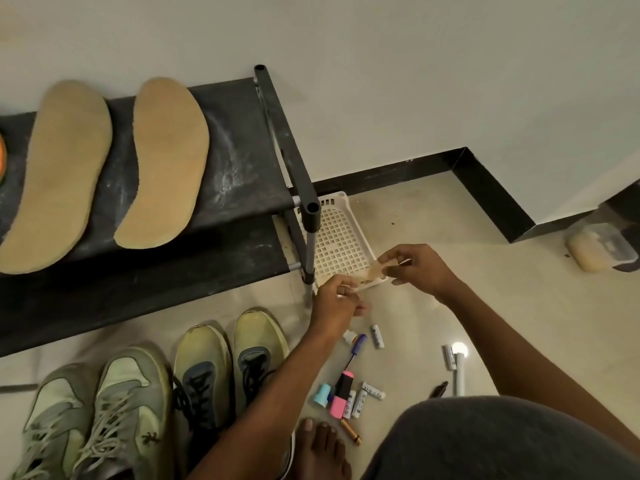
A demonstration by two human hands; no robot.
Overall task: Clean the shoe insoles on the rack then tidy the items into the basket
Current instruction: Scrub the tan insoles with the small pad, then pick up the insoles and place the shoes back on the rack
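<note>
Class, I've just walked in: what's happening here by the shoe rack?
A person crouches by the rack, where two insoles lie. The left hand and right hand pinch a small pale cloth over a white basket. Small items are scattered on the floor.

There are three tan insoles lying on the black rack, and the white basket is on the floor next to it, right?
Not quite. The head view shows two tan insoles lying on the black rack, not three. The rest holds: the white basket is on the floor next to it.
</note>
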